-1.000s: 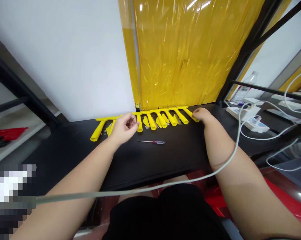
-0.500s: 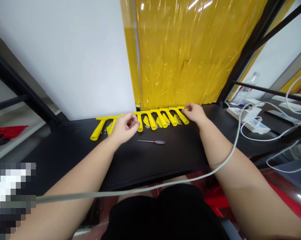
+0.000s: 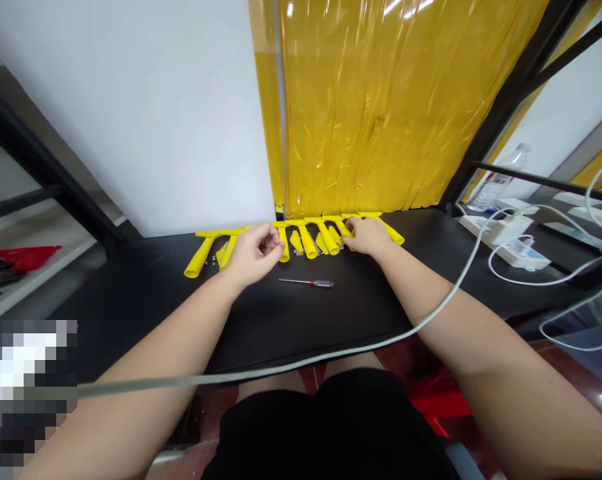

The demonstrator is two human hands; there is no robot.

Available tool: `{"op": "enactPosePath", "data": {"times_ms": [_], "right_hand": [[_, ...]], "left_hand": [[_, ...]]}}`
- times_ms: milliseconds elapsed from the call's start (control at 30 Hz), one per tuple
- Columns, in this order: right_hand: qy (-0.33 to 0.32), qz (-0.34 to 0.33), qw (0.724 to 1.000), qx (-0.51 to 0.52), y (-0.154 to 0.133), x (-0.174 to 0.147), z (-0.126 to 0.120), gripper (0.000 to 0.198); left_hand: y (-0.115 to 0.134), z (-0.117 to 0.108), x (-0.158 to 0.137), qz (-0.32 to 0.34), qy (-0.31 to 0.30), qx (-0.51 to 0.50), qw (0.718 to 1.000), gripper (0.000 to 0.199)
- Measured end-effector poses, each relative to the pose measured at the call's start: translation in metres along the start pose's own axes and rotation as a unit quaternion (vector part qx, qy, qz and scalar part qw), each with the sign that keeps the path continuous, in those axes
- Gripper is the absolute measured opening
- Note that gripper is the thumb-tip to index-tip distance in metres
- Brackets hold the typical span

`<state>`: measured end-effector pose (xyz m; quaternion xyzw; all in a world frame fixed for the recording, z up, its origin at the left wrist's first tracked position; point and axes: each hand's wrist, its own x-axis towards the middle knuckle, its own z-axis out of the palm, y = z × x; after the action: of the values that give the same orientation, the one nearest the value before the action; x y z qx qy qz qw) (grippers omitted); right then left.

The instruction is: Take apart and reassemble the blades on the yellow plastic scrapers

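Several yellow T-shaped plastic handles (image 3: 199,257) lie in a row along the back of the black table, their hollow ends toward me. Small yellow plastic pieces (image 3: 295,241) and bits of metal lie between them. My left hand (image 3: 257,253) is closed over the left part of the row, thumb and fingertips together; whatever they hold, if anything, is hidden. Over the right part, my right hand (image 3: 371,236) reaches down with bent fingers apart, its fingertips among the handles and small pieces. A screwdriver (image 3: 321,283) with a clear handle lies in front of the row.
A white panel (image 3: 181,120) and yellow plastic strips (image 3: 371,120) rise behind the table (image 3: 301,320). A white cable (image 3: 331,359) crosses in front of my forearms. At the right are a power strip (image 3: 515,248) and a plastic bottle (image 3: 495,180).
My right hand has moved left from the right end of the row to between the handles. My left hand keeps its place and closed shape. The view has shifted slightly.
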<state>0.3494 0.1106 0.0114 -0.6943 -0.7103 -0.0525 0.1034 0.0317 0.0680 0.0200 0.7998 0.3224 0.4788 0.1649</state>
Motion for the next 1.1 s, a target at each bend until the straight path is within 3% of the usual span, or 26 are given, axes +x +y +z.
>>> {"op": "enactPosePath", "data": {"times_ms": [100,200,267,367,433,500,600,733,900,1000,1100], "right_hand": [[0.026,0.001,0.998,0.052,0.002,0.001,0.001,0.041],[0.032,0.035,0.98,0.193,0.008,0.003,0.002,0.03],[0.029,0.073,0.948,0.31,0.013,0.004,0.0,0.024],[0.051,0.108,0.877,0.465,0.019,0.005,-0.005,0.019],[0.068,0.089,0.835,0.538,0.019,0.003,-0.009,0.021],[0.068,0.03,0.818,0.57,0.015,-0.002,-0.012,0.027],[0.057,-0.107,0.823,0.555,-0.004,-0.015,-0.013,0.04],[0.074,-0.281,0.824,0.486,-0.042,-0.039,-0.011,0.033],[0.045,-0.395,0.824,0.403,-0.069,-0.053,-0.016,0.028],[0.076,-0.395,0.853,0.333,-0.053,-0.045,-0.023,0.019],[0.128,-0.245,0.934,0.228,-0.015,-0.028,-0.027,0.02]], "left_hand": [[0.0,-0.001,0.0,-0.003,0.001,0.001,1.0,0.016],[-0.001,-0.001,-0.001,-0.003,-0.001,-0.002,1.0,0.016],[-0.001,-0.001,-0.001,-0.002,-0.002,-0.004,1.0,0.016],[0.001,0.0,0.0,-0.002,-0.003,-0.008,1.0,0.017],[0.002,0.0,0.0,-0.006,-0.002,-0.016,1.0,0.018],[0.004,0.001,0.001,-0.021,-0.007,-0.033,0.999,0.017],[0.007,0.004,0.002,-0.069,-0.044,-0.089,0.993,0.018],[0.006,0.011,0.003,-0.14,-0.103,-0.215,0.961,0.041],[0.007,0.017,0.004,-0.199,-0.024,-0.302,0.932,0.045],[0.01,0.014,0.004,-0.239,0.015,-0.28,0.93,0.041],[0.012,0.009,0.005,-0.253,0.013,-0.23,0.94,0.039]]}}
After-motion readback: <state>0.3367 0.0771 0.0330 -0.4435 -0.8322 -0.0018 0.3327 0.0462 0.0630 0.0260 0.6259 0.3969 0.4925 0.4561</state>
